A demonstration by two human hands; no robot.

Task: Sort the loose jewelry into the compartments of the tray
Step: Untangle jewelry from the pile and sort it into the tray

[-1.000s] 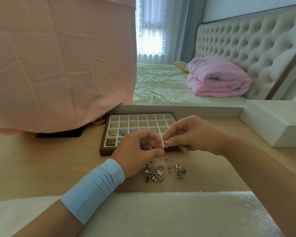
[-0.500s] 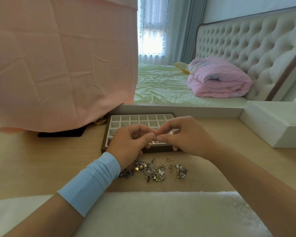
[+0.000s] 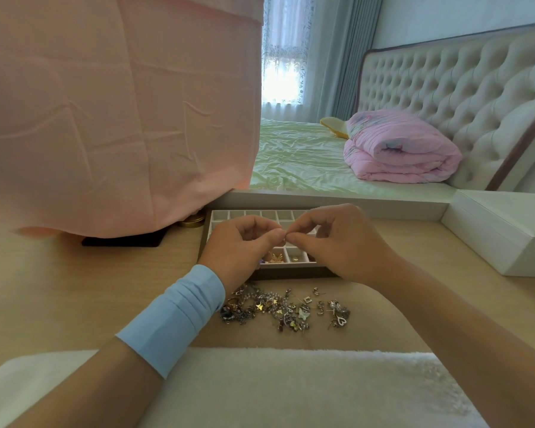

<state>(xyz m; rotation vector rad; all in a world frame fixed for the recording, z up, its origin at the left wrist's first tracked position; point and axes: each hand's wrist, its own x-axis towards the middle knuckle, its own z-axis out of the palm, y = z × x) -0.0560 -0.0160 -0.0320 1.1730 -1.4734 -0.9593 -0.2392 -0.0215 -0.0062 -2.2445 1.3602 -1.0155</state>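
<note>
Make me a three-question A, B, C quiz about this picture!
1. Where is the loose jewelry pile? A on the bed; B on the desk near the tray; C on the floor.
2. What colour is the wristband? A red; B green; C light blue.
3. What are the left hand and right hand doing? A pinching one small piece; B lying flat; C lifting the tray.
B: it lies on wood, nearer than the tray. C: pale blue on the left wrist. A: fingers meet on it.
</note>
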